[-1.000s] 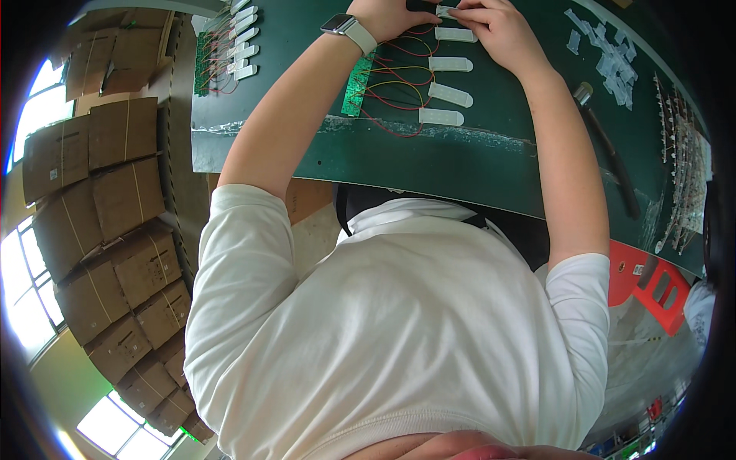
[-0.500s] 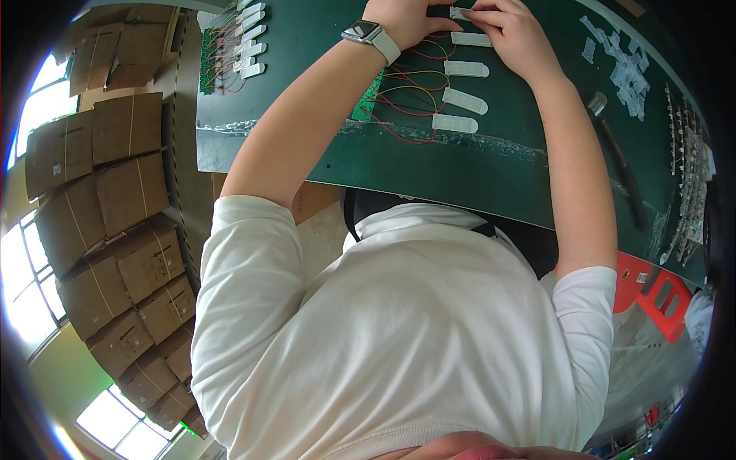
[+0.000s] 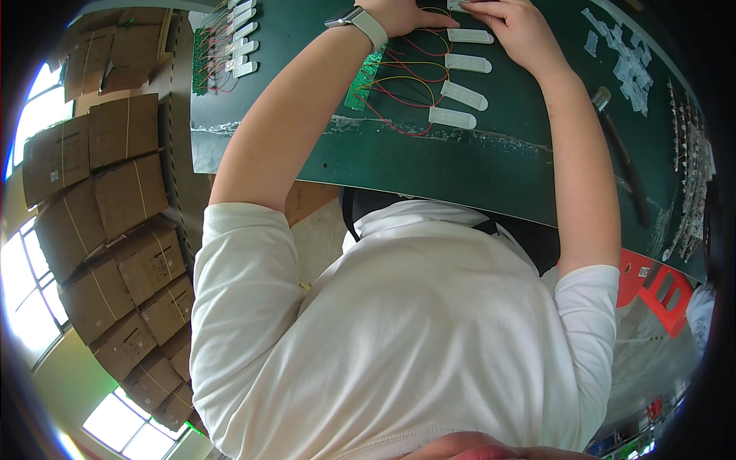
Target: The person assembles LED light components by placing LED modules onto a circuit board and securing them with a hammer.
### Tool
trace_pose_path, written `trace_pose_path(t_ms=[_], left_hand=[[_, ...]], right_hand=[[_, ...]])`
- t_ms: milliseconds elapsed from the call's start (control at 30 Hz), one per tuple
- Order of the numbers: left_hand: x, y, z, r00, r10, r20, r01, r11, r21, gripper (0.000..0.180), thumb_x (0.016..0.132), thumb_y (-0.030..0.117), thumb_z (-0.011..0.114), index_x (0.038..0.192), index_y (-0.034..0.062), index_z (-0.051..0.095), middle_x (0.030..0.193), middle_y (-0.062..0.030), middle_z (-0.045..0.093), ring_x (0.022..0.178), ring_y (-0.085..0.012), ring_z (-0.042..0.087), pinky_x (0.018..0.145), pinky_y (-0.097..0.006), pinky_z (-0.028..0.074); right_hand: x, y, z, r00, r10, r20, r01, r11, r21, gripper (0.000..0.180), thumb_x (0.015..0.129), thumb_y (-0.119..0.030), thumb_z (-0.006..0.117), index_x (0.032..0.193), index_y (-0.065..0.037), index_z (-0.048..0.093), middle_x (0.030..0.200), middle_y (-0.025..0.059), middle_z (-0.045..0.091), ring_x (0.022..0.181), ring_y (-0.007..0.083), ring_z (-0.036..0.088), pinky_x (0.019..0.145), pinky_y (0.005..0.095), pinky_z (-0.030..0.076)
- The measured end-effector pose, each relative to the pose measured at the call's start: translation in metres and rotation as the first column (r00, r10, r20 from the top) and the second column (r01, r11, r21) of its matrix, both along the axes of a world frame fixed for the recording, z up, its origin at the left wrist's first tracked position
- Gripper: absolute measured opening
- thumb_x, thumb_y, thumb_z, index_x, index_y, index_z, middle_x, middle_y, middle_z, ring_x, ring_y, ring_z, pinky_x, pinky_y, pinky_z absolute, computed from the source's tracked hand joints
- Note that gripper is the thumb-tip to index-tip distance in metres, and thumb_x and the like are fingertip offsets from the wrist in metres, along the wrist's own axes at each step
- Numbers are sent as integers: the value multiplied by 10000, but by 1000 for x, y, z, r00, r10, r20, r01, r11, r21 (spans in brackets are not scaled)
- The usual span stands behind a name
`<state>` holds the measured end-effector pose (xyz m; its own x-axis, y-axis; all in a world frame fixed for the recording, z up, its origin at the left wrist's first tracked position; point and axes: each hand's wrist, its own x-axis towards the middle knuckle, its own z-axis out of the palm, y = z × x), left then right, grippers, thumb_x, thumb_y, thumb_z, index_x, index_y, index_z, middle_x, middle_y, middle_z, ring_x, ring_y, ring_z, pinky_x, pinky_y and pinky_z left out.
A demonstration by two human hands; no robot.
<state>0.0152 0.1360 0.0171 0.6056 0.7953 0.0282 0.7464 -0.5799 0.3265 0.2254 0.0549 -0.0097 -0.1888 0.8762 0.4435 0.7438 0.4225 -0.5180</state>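
At the top edge, my right hand (image 3: 512, 27) has its fingers pinched on a small white wired piece (image 3: 458, 6), partly cut off by the frame. My left hand (image 3: 395, 15), below a watch (image 3: 359, 18) on its wrist, has its thumb stretched toward that piece; its other fingers are mostly out of the picture. Nearer me lies a column of flat white pieces with rounded ends, among them one (image 3: 464, 96) and the nearest one (image 3: 452, 118). Red and yellow wires (image 3: 406, 79) join them to a green circuit board (image 3: 359, 88), partly hidden by my left forearm.
Another green board (image 3: 201, 65) with several wired white pieces (image 3: 245, 69) lies at the table's far left. To the right are translucent strips (image 3: 632, 77), a dark-handled tool (image 3: 622, 149) and a row of small strung parts (image 3: 686, 176). Cardboard stacks (image 3: 123, 138) stand left of the table (image 3: 429, 169).
My left hand has shifted slightly left and up, its thumb drawing away from the white piece. My right hand stays at that piece. The view has shifted a little.
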Motion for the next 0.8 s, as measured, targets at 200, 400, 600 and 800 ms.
trace_pose_path(t_ms=[200, 400, 600, 800], left_hand=[[1, -1, 6, 995, 42, -87, -43, 999, -8, 605, 734, 589, 860, 1286, 370, 744, 1596, -84, 429, 1495, -377, 305, 1198, -657, 207], [3, 2, 10, 984, 43, -174, -62, 992, -107, 655, 744, 608, 847, 1347, 402, 696, 1704, -82, 286, 1567, -422, 178, 1198, -736, 127], [3, 1, 13, 982, 40, -185, -64, 990, -125, 662, 759, 614, 835, 1366, 403, 680, 1713, -83, 268, 1577, -423, 159, 1207, -740, 98], [3, -4, 19, 990, 32, -137, -53, 987, -154, 668, 748, 620, 839, 1364, 420, 677, 1713, -82, 268, 1576, -419, 169, 1218, -723, 102]], right_hand=[[-1, 2, -1, 999, -25, -37, 24, 999, -34, 149, 872, -57, 719, 996, -18, 792, 1029, 107, 744, 1010, 297, 660, 922, 387, 529], [-2, 3, -1, 999, -20, -46, 19, 1000, -22, 157, 887, -70, 713, 1014, -18, 788, 1032, 113, 746, 1013, 299, 663, 927, 388, 530], [-2, 2, 1, 998, -31, -49, 29, 999, -37, 174, 890, -77, 709, 1038, -25, 785, 1022, 112, 744, 1014, 306, 663, 929, 395, 528], [1, -9, 13, 999, -38, -33, 37, 999, -27, 193, 884, -86, 717, 1060, -41, 784, 1099, 121, 722, 1061, 312, 643, 951, 404, 525]])
